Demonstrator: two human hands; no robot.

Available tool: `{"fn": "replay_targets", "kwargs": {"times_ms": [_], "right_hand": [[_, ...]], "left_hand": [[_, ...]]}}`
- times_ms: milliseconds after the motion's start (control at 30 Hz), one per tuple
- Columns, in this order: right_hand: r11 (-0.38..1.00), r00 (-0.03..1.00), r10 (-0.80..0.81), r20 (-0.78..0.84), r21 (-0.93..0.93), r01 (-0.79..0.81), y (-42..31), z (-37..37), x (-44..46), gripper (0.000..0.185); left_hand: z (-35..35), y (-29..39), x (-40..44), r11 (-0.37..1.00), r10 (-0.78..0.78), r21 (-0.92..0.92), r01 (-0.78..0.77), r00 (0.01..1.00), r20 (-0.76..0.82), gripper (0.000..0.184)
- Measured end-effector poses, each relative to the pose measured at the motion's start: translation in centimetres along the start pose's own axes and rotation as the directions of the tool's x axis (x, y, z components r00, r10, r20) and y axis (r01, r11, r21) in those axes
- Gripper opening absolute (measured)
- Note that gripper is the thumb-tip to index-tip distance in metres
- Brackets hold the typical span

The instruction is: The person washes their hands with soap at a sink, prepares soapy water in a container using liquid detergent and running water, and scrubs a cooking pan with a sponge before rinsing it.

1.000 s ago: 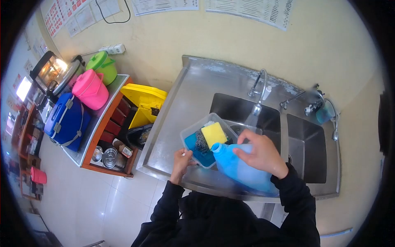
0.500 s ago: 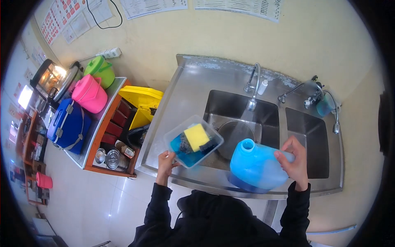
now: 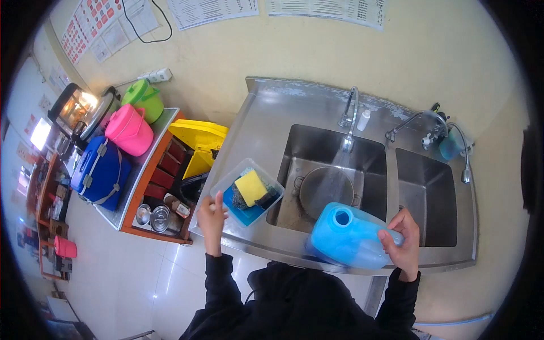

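Observation:
My right hand (image 3: 406, 241) grips the handle of a large light-blue plastic jug (image 3: 347, 241), which stands uncapped at the sink's front edge with its round mouth facing up. My left hand (image 3: 212, 222) is by the near left side of a clear plastic container (image 3: 273, 199), fingers apart and not wrapped round it. Inside that container are blue liquid (image 3: 240, 215), a yellow sponge (image 3: 251, 188) with a dark scouring side, and a grey scrubber (image 3: 238, 196). The container sits on the steel counter left of the sink.
Water runs from a tap (image 3: 347, 141) into a round two-handled pot (image 3: 326, 192) in the left basin. A second basin (image 3: 428, 198) lies to the right. A small white bottle (image 3: 364, 120) stands behind. Leftward are a yellow bin (image 3: 198, 136) and a cart carrying a pink bucket (image 3: 130, 130).
The container has moved left and down onto the counter, and my left hand has let go of it. The jug has shifted slightly left, still in my right hand.

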State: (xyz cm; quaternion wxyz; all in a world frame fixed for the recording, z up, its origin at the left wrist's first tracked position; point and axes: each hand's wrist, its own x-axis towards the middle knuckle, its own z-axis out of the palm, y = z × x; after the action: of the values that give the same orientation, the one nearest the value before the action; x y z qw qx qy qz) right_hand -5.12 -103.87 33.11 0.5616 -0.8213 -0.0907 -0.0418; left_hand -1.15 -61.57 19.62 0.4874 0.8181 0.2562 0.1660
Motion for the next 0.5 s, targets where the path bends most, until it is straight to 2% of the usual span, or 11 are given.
{"fn": "replay_targets", "kwargs": {"times_ms": [33, 100, 133, 167, 200, 233, 333, 433, 500], "right_hand": [[1.000, 1.000, 0.002, -0.003, -0.005, -0.002, -0.1, 0.0, 0.1, 0.027], [1.000, 1.000, 0.003, -0.008, -0.007, -0.003, -0.1, 0.0, -0.1, 0.027], [1.000, 1.000, 0.001, -0.012, -0.004, -0.001, 0.2, -0.1, -0.2, 0.027], [1.000, 1.000, -0.001, -0.016, -0.003, 0.001, 0.3, -0.2, -0.3, 0.027], [1.000, 1.000, -0.002, -0.016, -0.007, 0.002, 0.4, -0.3, -0.4, 0.027], [1.000, 1.000, -0.003, -0.016, -0.009, 0.002, 0.5, -0.4, -0.5, 0.027], [1.000, 1.000, -0.015, -0.021, -0.011, 0.015, 0.7, -0.6, -0.9, 0.026], [0.998, 0.998, -0.056, -0.011, -0.025, 0.056, 0.9, -0.8, -0.9, 0.025], [0.997, 0.997, -0.074, -0.012, -0.020, 0.074, 1.0, -0.8, -1.1, 0.024]], "left_hand": [[0.4, 3.7, -1.2, 0.953, -0.015, -0.301, 0.032, 0.998, 0.059, 0.024], [1.8, 9.2, -3.8, 0.872, 0.301, -0.463, -0.157, 0.918, 0.256, 0.021], [2.7, 11.9, -5.0, 0.805, 0.537, -0.456, -0.380, 0.793, 0.288, 0.023], [3.5, 14.4, -6.2, 0.678, 0.729, -0.457, -0.576, 0.606, 0.318, 0.025], [4.3, 16.6, -7.5, 0.612, 0.791, -0.459, -0.644, 0.508, 0.341, 0.027], [4.9, 18.4, -8.5, 0.539, 0.840, -0.461, -0.705, 0.403, 0.365, 0.030], [5.8, 22.0, -10.5, 0.523, 0.763, -0.308, -0.795, 0.276, 0.584, 0.038], [8.6, 21.5, -12.6, 0.275, 0.842, -0.148, -0.950, 0.164, 0.514, 0.042], [9.9, 21.2, -14.0, 0.227, 0.800, 0.013, -0.974, 0.194, 0.567, 0.041]]}}
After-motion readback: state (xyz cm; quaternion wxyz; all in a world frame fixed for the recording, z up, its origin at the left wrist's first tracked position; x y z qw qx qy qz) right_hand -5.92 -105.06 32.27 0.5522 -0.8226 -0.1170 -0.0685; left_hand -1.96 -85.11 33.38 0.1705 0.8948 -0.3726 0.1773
